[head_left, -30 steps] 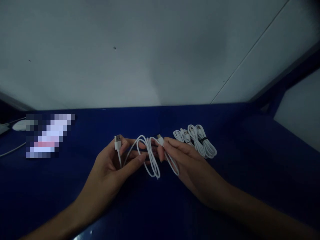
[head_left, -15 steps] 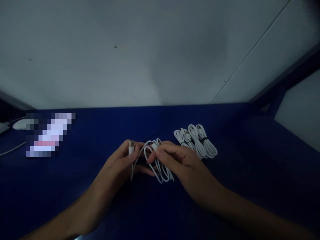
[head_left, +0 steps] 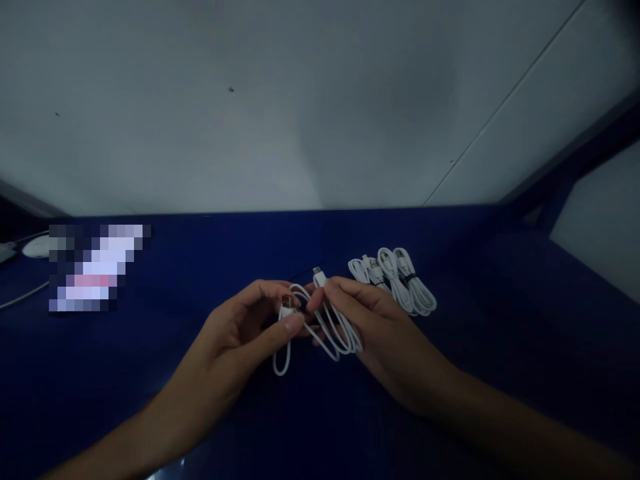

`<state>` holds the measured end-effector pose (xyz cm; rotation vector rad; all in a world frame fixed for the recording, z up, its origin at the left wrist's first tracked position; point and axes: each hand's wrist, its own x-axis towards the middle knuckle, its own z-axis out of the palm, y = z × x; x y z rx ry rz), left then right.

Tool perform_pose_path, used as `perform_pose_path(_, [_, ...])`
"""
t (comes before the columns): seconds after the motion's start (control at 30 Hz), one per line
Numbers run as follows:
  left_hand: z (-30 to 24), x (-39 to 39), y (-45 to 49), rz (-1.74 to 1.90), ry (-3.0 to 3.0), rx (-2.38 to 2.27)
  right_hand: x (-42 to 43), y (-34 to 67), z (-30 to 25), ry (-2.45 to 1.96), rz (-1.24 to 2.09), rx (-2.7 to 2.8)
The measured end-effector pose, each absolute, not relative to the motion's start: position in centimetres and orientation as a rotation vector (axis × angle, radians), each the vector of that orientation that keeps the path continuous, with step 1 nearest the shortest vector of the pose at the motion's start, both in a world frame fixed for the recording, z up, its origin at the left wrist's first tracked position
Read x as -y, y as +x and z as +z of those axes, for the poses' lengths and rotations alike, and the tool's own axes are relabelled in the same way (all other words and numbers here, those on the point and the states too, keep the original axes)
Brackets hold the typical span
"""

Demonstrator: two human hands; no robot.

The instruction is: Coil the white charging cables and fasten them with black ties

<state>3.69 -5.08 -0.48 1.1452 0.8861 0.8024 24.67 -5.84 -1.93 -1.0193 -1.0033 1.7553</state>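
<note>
1. Centrally in the head view, the left hand (head_left: 243, 330) and the right hand (head_left: 385, 330) meet over the blue table (head_left: 200, 387) and share one white cable (head_left: 336, 337).
2. Left hand: the thumb and forefinger pinch the large plug (head_left: 287, 309) of the cable. The remaining fingers curl loosely behind it.
3. Right hand: the fingers are pressed together and grip the gathered loops of the cable. The small connector (head_left: 319, 275) projects from the fingertips toward 12 o'clock.
4. Cable position: the loops hang between the two hands, just above the table. One loop drops toward 6 o'clock below the left thumb.
5. Tied cable bundles (head_left: 403, 285) lie on the table at 2 o'clock from the right hand, near it but not touching.
6. A white rounded object (head_left: 35, 245) lies at the 9 o'clock edge; it cannot be identified.
7. A pale wall (head_left: 300, 107) fills the 12 o'clock half.
</note>
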Motion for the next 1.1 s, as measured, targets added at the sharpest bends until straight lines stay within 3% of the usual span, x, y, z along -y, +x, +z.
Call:
perform_pose_path(0.23, [-0.71,4.67,3.52,0.944,1.186,-1.047,5.98,24.67,-1.82,-0.963,1.836,1.026])
perform_pose_path(0.87, [-0.53,4.53,3.28,0.807,1.014,-1.073,6.01,24.83,-1.39,-0.874,2.020,1.168])
perform_pose_path(1.1, [-0.52,4.27,3.31,0.788,1.098,-1.151,6.11,24.67,-1.58,-0.945,1.924,1.148])
